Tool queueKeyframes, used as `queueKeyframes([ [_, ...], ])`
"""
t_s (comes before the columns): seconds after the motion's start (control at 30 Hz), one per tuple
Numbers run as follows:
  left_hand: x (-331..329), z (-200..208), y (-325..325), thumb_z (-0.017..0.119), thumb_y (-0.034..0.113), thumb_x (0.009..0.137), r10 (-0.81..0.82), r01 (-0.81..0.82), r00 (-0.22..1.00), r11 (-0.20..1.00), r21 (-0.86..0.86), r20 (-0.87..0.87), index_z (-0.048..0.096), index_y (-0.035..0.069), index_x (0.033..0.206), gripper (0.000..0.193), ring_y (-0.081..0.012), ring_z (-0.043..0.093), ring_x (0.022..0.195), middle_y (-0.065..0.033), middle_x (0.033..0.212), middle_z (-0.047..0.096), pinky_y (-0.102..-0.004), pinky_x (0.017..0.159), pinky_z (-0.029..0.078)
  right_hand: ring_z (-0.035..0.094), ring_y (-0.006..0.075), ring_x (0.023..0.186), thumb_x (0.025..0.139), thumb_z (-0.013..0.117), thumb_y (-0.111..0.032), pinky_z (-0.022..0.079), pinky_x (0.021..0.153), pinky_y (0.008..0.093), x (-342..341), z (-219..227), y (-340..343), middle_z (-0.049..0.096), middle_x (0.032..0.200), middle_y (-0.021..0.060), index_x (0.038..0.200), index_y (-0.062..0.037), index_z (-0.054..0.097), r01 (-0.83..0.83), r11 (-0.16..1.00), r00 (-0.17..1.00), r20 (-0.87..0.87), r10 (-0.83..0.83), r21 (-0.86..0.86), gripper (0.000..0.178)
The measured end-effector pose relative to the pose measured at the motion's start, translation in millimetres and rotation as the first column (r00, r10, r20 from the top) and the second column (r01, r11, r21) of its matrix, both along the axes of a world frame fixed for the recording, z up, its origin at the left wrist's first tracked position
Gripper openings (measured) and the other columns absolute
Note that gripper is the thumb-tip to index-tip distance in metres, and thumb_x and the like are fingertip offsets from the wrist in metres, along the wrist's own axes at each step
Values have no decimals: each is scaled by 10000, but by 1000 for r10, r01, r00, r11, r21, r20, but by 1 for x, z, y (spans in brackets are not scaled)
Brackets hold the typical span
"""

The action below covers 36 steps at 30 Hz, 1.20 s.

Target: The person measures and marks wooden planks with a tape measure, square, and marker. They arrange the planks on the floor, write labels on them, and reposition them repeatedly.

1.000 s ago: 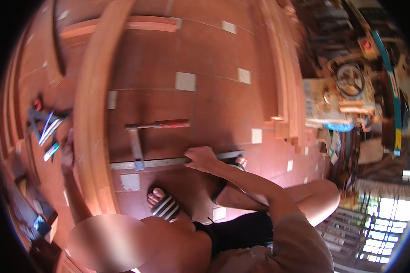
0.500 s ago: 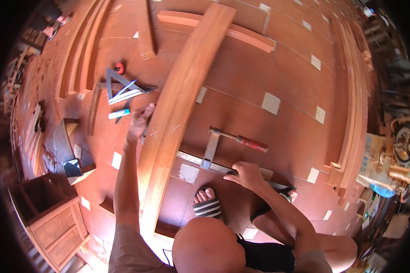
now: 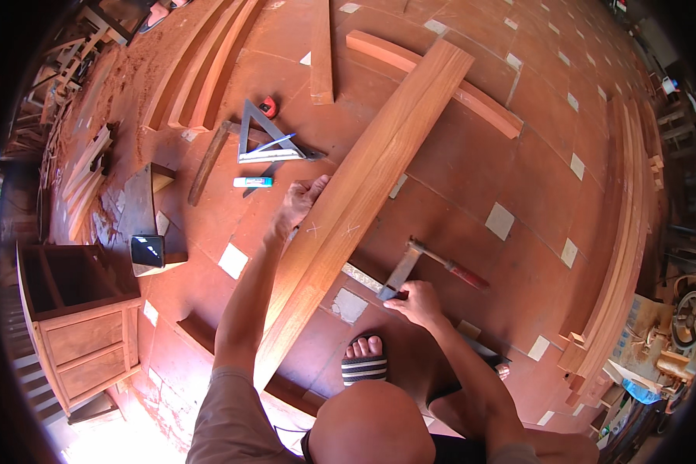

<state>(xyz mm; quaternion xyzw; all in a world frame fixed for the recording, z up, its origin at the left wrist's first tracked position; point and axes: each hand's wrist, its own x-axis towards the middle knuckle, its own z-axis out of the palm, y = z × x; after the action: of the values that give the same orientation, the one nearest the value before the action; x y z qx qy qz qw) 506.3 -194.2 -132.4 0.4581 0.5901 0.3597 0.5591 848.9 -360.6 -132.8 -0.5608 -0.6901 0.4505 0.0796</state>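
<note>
A long wooden beam (image 3: pixel 363 182), with two chalk crosses on its top, slants across the middle. A bar clamp reaches out from under its right side; its metal bar (image 3: pixel 362 277) lies low, and the sliding arm (image 3: pixel 401 269) carries a screw with a red handle (image 3: pixel 467 275). My right hand (image 3: pixel 419 303) is closed around the bar at the foot of that arm. Against the beam's left side, my left hand (image 3: pixel 301 201) is curled on the clamp's other end, of which only a bit of grey metal shows below the fingers.
Left of the beam lie a triangular square (image 3: pixel 267 147) with a blue pen, a red tape measure (image 3: pixel 268 107) and a small white-and-teal box (image 3: pixel 253 182). A crosswise timber (image 3: pixel 487 108) supports the beam's far end. Stacked boards (image 3: pixel 622 247) line the right; a wooden cabinet (image 3: pixel 85 340) stands left.
My right hand has come up to the foot of the clamp's sliding arm, where before it held the bar farther right. My left hand stays at the beam's side. The whole view has shifted.
</note>
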Motion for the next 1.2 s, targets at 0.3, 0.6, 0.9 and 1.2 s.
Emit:
queueKeyframes([
  [0.3, 1, 5, -3, 606, 419, 1134, -29, 19, 991, 997, 79, 130, 808, 8, 1218, 466, -27, 610, 793, 36, 894, 750, -231, 676, 505, 750, 405, 764, 779, 943, -363, 597, 701, 475, -80, -14, 33, 750, 826, 230, 908, -43, 820, 67, 993, 997, -56, -61, 100, 367],
  [0.6, 12, 14, -11, 656, 416, 1108, 45, -60, 963, 997, 51, 265, 820, 13, 1161, 438, -17, 591, 756, 47, 866, 733, -227, 647, 481, 719, 316, 988, 839, 905, -299, 557, 915, 480, -61, 31, 20, 740, 1076, 108, 1168, -104, 737, 229, 714, 956, -13, -295, 662, 418],
  [0.9, 15, 24, -14, 650, 402, 1113, 45, -57, 956, 998, 36, 289, 814, 37, 1042, 406, 0, 564, 727, 76, 829, 704, -223, 629, 454, 698, 329, 939, 962, 812, -304, 540, 807, 428, 48, 46, 35, 695, 1072, 111, 1172, -56, 695, 322, 878, 947, -122, -298, 355, 346],
  [1.2, 1, 20, -4, 665, 496, 1084, -29, 29, 999, 1000, 2, -32, 795, -8, 1147, 524, -105, 655, 825, -11, 931, 746, -286, 748, 526, 578, 193, 664, 976, 766, -541, 452, 612, 379, 73, 61, 71, 621, 710, 84, 1003, 9, 764, 208, 975, 968, -127, -217, -81, 551],
])
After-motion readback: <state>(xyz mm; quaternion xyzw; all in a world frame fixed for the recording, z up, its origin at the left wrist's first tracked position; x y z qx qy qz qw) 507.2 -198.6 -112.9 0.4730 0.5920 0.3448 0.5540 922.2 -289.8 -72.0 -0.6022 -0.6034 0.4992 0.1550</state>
